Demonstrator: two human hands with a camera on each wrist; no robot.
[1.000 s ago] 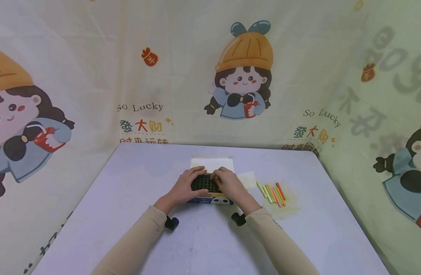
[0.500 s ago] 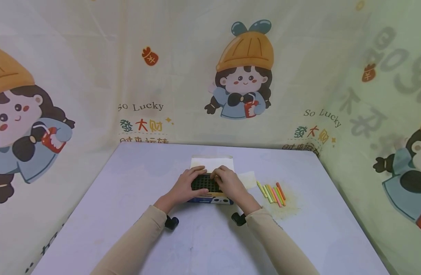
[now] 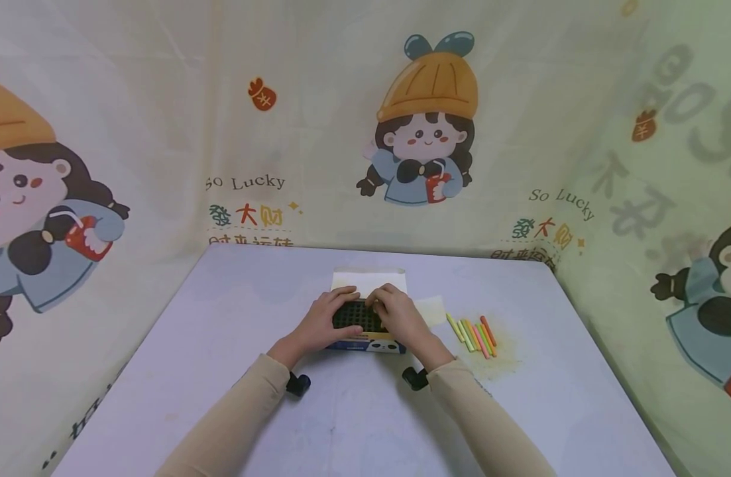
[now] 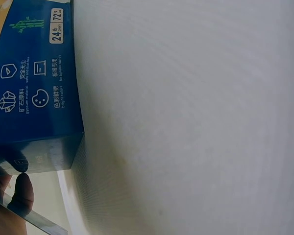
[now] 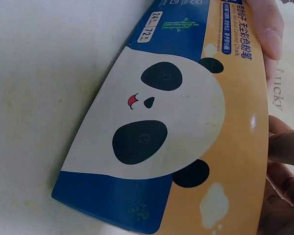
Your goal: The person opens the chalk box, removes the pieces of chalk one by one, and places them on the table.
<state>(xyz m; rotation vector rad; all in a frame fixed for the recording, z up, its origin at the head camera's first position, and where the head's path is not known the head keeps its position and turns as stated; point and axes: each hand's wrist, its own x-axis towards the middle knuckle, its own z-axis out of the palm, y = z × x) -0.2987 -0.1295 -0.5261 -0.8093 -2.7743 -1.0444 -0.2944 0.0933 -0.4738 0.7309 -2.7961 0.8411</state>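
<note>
In the head view an open chalk box (image 3: 356,346) holds a black grid tray (image 3: 354,315), its white lid flap (image 3: 368,281) folded back. My left hand (image 3: 317,322) grips the box from the left, with its thumb at the front edge and its fingers towards the back. The right hand (image 3: 401,317) bends over the tray's right end, fingertips down at the holes. I cannot tell whether a chalk is pinched there. The right wrist view shows the box front with a panda face (image 5: 152,112), and curled fingers (image 5: 284,152) behind its upper edge.
Several coloured chalk sticks (image 3: 474,336) lie in a row to the right, with yellowish dust (image 3: 508,351) around them. A pale sheet (image 3: 431,311) lies behind the right hand. The white table (image 3: 222,298) meets a printed curtain (image 3: 317,132) at the back.
Both hands stay at the box with almost no movement. A small yellowish spot seen earlier by the right fingertips no longer shows. The head view shifts slightly.
</note>
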